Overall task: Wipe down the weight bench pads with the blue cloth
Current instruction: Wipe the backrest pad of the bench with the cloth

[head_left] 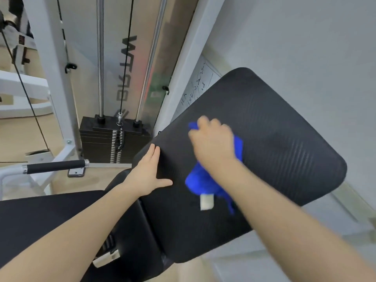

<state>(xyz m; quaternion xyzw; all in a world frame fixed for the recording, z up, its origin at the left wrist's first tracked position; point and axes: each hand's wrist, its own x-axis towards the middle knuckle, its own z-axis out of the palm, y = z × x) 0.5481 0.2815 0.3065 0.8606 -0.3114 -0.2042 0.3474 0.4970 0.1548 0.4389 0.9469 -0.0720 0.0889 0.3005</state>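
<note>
Gripping blue cloth (205,180), right hand (213,143) on back pad (274,139) — left hand (149,171) flat, empty.

large dark lettering on the reflective panel (130,64) behind the weight stack (114,139), upper centre of frame, runs vertically and mirrored; only "wt" legible. handwritten marks on whiteboard (196,86), centre right, unreadable. white tag (207,202) on blue cloth (200,180), blank or blurred.
</note>
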